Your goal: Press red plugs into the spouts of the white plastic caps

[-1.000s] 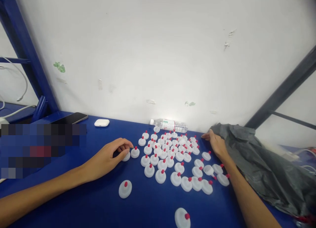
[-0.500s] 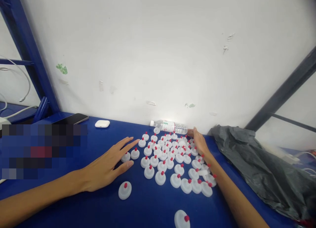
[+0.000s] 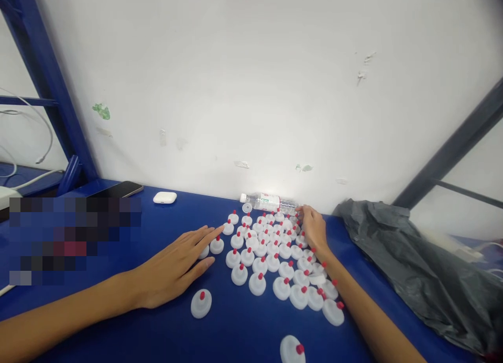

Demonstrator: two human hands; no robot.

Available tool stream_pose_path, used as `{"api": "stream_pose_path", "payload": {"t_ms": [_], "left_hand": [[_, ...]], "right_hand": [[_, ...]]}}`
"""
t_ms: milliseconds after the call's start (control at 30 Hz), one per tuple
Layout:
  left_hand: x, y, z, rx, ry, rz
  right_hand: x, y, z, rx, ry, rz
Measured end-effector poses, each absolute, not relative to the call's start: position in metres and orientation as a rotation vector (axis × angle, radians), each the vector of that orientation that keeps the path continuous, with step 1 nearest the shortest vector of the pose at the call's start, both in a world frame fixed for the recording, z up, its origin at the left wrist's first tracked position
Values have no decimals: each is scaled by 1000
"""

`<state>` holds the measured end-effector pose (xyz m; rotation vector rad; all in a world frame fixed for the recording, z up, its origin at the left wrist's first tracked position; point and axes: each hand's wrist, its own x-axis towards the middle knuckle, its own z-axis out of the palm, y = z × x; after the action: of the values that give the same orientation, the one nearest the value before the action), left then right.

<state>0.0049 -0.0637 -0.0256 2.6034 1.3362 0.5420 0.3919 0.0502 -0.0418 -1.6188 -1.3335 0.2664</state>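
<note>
Many round white plastic caps with red tips (image 3: 257, 283) lie bunched on the blue tabletop (image 3: 129, 331). My left hand (image 3: 173, 268) rests palm down at the left of the bunch, fingers stretched out and thumb apart. Its index fingertip is at one cap (image 3: 228, 227), and it partly covers another. At the far right of the bunch, my right hand (image 3: 315, 231) has its fingers bent inward around the edge caps, with nothing seen gripped. Those fingertips are by the base of a clear plastic bottle (image 3: 269, 201) lying on its side along the wall.
A white earbud case (image 3: 164, 197) and a dark phone (image 3: 121, 189) lie at the back left. A dark grey plastic bag (image 3: 393, 258) covers the right side. One cap (image 3: 201, 304) sits apart in front, another (image 3: 293, 349) near the front edge. Blue posts flank the wall.
My right hand has moved inward to the left, its fingers bending more, and caps on that side have shifted with it. My left hand has moved only slightly.
</note>
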Motion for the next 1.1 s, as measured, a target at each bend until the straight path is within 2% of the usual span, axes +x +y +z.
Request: {"api": "stream_pose_path", "payload": {"t_ms": [467,733,1100], "left_hand": [[4,-62,-26,2650,1334,545],[3,-57,-38,2570,1532,657],[-4,-48,-40,2657,1589,391]], "right_hand": [[379,43,-31,-1541,-1594,407],[378,43,-30,-1508,-1649,431],[379,45,-31,-1492,-1682,448]]}}
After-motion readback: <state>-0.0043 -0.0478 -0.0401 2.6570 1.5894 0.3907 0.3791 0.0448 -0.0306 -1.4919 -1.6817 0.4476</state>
